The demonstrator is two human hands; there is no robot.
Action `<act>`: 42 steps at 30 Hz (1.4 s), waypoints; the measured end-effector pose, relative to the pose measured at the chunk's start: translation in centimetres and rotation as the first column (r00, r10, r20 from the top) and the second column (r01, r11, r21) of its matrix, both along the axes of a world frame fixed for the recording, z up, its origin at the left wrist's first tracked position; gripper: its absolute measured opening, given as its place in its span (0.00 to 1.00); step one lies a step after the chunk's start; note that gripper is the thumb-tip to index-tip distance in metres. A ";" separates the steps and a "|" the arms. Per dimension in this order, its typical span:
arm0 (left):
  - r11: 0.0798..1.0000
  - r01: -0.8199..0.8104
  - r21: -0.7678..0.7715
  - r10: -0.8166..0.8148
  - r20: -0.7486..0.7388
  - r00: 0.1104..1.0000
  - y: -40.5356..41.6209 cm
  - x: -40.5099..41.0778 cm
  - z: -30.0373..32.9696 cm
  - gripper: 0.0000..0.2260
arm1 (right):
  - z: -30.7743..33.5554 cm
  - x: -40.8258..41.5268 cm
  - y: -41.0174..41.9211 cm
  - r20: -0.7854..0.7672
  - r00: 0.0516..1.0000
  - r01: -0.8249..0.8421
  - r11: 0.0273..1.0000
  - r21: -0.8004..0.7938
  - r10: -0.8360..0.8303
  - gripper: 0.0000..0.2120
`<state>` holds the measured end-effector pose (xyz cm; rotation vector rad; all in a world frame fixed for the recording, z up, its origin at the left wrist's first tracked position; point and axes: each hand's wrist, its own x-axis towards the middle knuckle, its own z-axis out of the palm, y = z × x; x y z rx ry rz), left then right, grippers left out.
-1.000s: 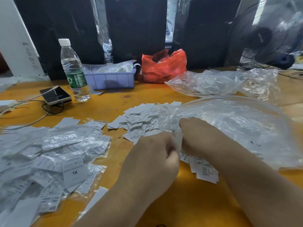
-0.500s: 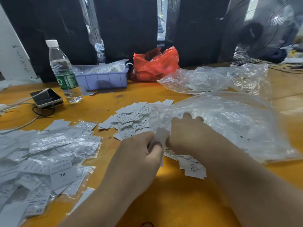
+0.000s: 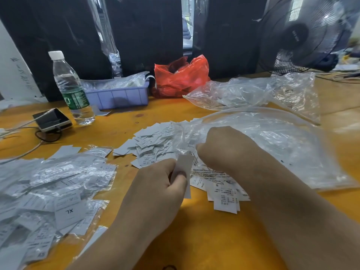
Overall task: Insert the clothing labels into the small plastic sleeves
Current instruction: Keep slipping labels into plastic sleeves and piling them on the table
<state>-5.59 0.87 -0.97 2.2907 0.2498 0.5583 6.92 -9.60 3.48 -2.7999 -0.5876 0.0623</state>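
A: Nearest the desk's front edge, both forearms come in. Left hand [image 3: 155,191] pinches a plain white rectangular label [image 3: 184,168] between thumb and curled fingers. A second ago both fists sat low and closed together; now the label stands up between them.

B: And the right hand [image 3: 224,149]?

A: Fingers curled under, knuckles up. Grip on something thin and clear at the label's top, likely a small transparent plastic sleeve [image 3: 182,152], though the film blurs into the bag behind. Hands have drawn slightly apart. My reading: the label is being fed in, insertion under way, not finished.

B: Materials?

A: Label stiff, matte, flat. Sleeve film glossy, wrinkled, limp. Under the right wrist, a loose heap of white printed paper labels [image 3: 152,145], sizes XS and S legible. At the left edge of the orange-yellow wooden desk [image 3: 204,240], a shiny pile of labels already in sleeves [image 3: 50,184], one marked XL.

B: Further back?

A: Large crinkled clear plastic bag [image 3: 282,145] to the right. Toward the far edge: clear water bottle with green wrapper [image 3: 71,88], lilac plastic tray [image 3: 116,97], crumpled red plastic bag [image 3: 180,76], black phone on a cable [image 3: 51,119].
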 end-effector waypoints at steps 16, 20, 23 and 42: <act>1.000 0.017 0.010 -0.017 0.027 0.999 0.0 -0.3 0.2 0.12 | -1.3 0.2 0.7 0.017 1.000 0.014 0.996 0.093 -0.016 0.14; 1.000 0.014 0.014 -0.015 0.027 1.000 0.1 -0.3 0.3 0.11 | -1.2 0.3 0.7 0.028 0.999 0.021 1.000 0.023 -0.022 0.19; 1.000 0.025 0.000 -0.025 0.032 0.999 0.2 -0.3 0.3 0.11 | -0.8 -0.2 0.7 -0.109 0.993 -0.044 0.995 -0.088 0.034 0.23; 0.999 0.025 0.037 -0.027 0.052 0.998 0.2 -0.3 0.2 0.10 | -1.1 -1.1 0.9 0.081 0.996 -0.038 0.999 0.006 0.038 0.13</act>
